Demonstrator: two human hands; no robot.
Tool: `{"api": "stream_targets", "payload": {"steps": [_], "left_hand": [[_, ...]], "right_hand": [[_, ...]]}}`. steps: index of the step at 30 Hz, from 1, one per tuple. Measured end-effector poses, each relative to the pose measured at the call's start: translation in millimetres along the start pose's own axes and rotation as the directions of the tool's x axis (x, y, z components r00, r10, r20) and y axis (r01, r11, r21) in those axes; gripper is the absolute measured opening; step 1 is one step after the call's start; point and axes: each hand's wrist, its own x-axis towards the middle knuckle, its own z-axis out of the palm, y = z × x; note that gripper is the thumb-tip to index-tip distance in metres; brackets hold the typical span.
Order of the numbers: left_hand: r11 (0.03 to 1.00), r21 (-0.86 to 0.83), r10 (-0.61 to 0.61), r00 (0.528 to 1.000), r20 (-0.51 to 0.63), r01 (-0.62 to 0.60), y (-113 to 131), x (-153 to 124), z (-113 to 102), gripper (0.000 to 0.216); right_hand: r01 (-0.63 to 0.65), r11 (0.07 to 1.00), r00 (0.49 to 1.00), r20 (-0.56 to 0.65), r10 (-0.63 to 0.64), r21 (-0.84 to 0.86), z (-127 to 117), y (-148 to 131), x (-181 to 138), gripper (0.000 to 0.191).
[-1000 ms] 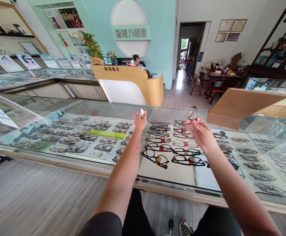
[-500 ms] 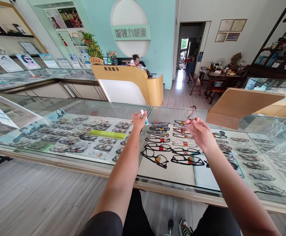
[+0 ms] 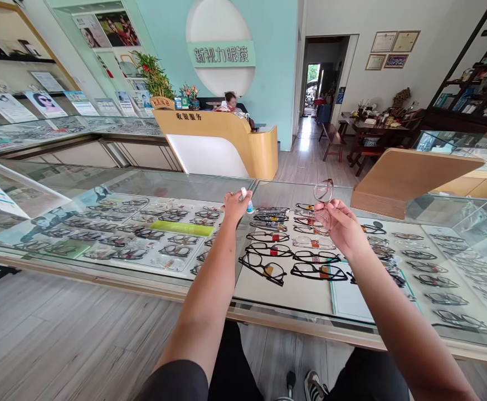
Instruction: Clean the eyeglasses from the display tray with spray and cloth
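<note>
My left hand (image 3: 235, 205) is closed around a small white bottle (image 3: 249, 206) with a blue label, its white top sticking up past my fingers. It is over the glass display counter (image 3: 210, 186). My right hand (image 3: 344, 225) pinches a pair of eyeglasses (image 3: 324, 191) with a thin rim, held on end so one lens is above my fingers and the other below. Beneath and beside the hands lie rows of dark-framed glasses (image 3: 319, 272), several with red or orange tags on the lenses.
A brown open box or board (image 3: 410, 181) stands on the counter at right. More frames lie in trays to the left, near a yellow-green strip (image 3: 183, 227). A white board with a teal edge (image 3: 352, 303) is at front. Behind a wooden cashier desk (image 3: 264, 150) sits a person.
The bottle in my left hand has tipped slightly and shows more of its white top and label. My right hand and the glasses have barely moved.
</note>
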Motion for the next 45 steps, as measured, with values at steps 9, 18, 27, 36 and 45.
{"api": "stream_targets", "payload": {"steps": [9,18,27,36,45], "left_hand": [[0.995,-0.096,0.006,0.997,-0.073,-0.013,11.7,-9.7,-12.0,0.074],[0.831,-0.345,0.122,0.747,-0.653,-0.437,54.4,-39.0,-53.3,0.047],[0.451,-0.765,0.489,0.844,-0.22,-0.46,112.0,-127.6,-53.4,0.043],[0.421,-0.869,0.725,0.672,0.15,-0.261,116.9,-152.4,-32.1,0.05],[0.511,-0.84,0.652,0.72,0.238,-0.185,119.9,-150.1,-23.3,0.047]], "right_hand": [[-0.001,1.0,1.0,0.0,0.001,-0.018,0.1,-0.1,-0.4,0.039],[0.057,0.998,0.998,-0.01,-0.057,-0.028,-6.1,-2.6,2.2,0.034],[0.057,0.998,0.998,0.037,-0.057,0.014,-3.0,-6.5,0.5,0.032],[-0.06,0.993,0.983,0.181,0.042,0.097,6.1,-11.0,-13.4,0.036],[-0.048,0.999,0.961,0.272,0.052,-0.02,4.4,-9.4,-15.3,0.037]]}}
